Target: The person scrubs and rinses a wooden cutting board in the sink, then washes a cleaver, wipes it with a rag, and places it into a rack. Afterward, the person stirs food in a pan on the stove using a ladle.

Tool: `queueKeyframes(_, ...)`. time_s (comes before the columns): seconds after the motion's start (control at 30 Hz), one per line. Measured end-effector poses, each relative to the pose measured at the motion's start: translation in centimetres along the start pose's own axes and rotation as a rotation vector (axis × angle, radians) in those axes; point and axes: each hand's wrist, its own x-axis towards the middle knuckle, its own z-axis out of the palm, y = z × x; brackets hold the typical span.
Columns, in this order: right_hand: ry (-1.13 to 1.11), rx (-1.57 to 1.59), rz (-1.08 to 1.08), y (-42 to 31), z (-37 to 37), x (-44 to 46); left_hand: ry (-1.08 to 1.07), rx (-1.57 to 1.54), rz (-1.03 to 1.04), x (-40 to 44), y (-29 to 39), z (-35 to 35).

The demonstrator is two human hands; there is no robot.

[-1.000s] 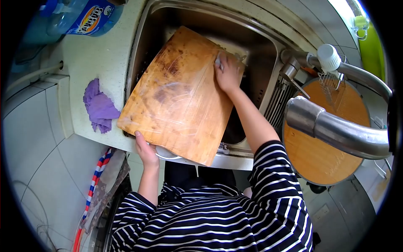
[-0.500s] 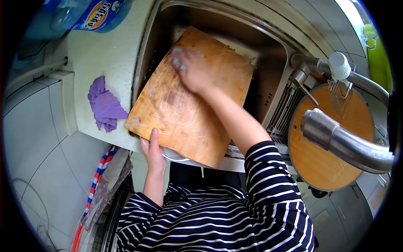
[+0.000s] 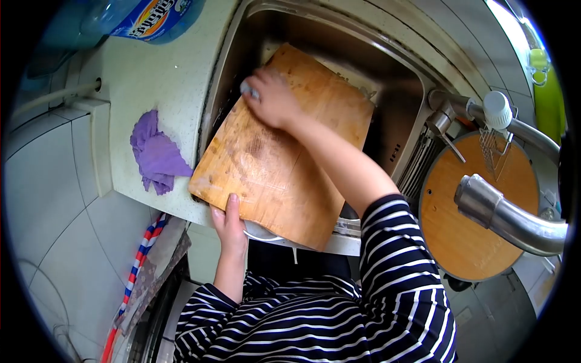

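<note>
A worn wooden cutting board (image 3: 290, 187) lies tilted across the sink (image 3: 396, 103), its near end over the counter's front edge. My left hand (image 3: 229, 227) is closed on that near edge, thumb on top and fingers hidden underneath. Near the board's far left edge, my right hand (image 3: 272, 101) presses a greyish scouring pad (image 3: 248, 91) to the wood. Only a bit of the pad shows past my fingers, and motion blurs it slightly. Dark stains and pale scratches mark the surface. Part of a white rim (image 3: 261, 232) peeks out below the board, beside my left hand.
A crumpled purple cloth (image 3: 158, 154) lies on the left counter, with a large blue-labelled bottle (image 3: 154, 21) behind it. To the right are a metal faucet (image 3: 505, 212), a round wooden board (image 3: 472, 236) and a white-capped container (image 3: 497, 110).
My right hand has moved the scouring pad toward the board's left edge. My left hand keeps its hold on the near edge. The whole view has shifted slightly.
</note>
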Motion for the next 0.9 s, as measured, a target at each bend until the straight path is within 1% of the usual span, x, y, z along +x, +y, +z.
queueKeyframes(0.07, -0.206, 0.030, 0.238, 2.4, -0.6, 2.8, 0.001, -0.003, 0.001, 0.0, 0.1, 0.0)
queueKeyframes(0.17, -0.136, 0.125, 0.365, 7.0, 0.6, 4.7, -0.002, -0.008, 0.013, 0.0, 0.1, 0.0)
queueKeyframes(0.27, -0.146, -0.089, 0.453, 9.0, -1.2, 3.7, 0.000, -0.005, 0.023, -0.1, 0.1, 0.0)
queueKeyframes(0.33, -0.104, -0.070, 0.709, 10.9, -2.3, 1.6, -0.004, -0.007, 0.034, -0.1, 0.1, 0.1)
queueKeyframes(0.4, -0.019, -0.150, 0.739, 11.1, -2.2, -0.6, 0.000, -0.001, 0.019, -0.1, 0.2, 0.0)
queueKeyframes(0.47, 0.041, -0.216, 0.743, 10.7, -2.0, -1.5, -0.002, -0.003, 0.018, -0.1, 0.1, 0.1)
queueKeyframes(0.53, 0.005, -0.241, 0.603, 9.6, -1.4, -1.0, -0.002, 0.008, 0.024, -0.1, 0.1, 0.0)
queueKeyframes(0.6, -0.182, -0.248, 0.428, 6.7, -0.8, -0.1, 0.001, 0.009, 0.037, 0.0, 0.0, -0.1)
queueKeyframes(0.67, -0.021, 0.039, 0.170, 1.7, -1.3, -0.7, 0.004, 0.003, 0.038, -0.1, -0.2, -0.1)
queueKeyframes(0.73, -0.011, 0.106, -0.028, 0.4, -0.8, -1.9, 0.001, -0.006, 0.032, -0.1, -0.1, 0.0)
queueKeyframes(0.77, 0.000, 0.097, -0.062, 0.6, -1.4, -2.6, 0.002, -0.004, 0.031, -0.2, -0.1, 0.0)
queueKeyframes(0.87, -0.085, 0.034, 0.280, 6.3, -2.9, -3.7, -0.004, -0.007, 0.028, -0.2, -0.1, 0.1)
queueKeyframes(0.9, -0.054, -0.005, 0.365, 9.9, -3.1, -4.6, -0.013, -0.010, 0.025, -0.1, -0.1, -0.1)
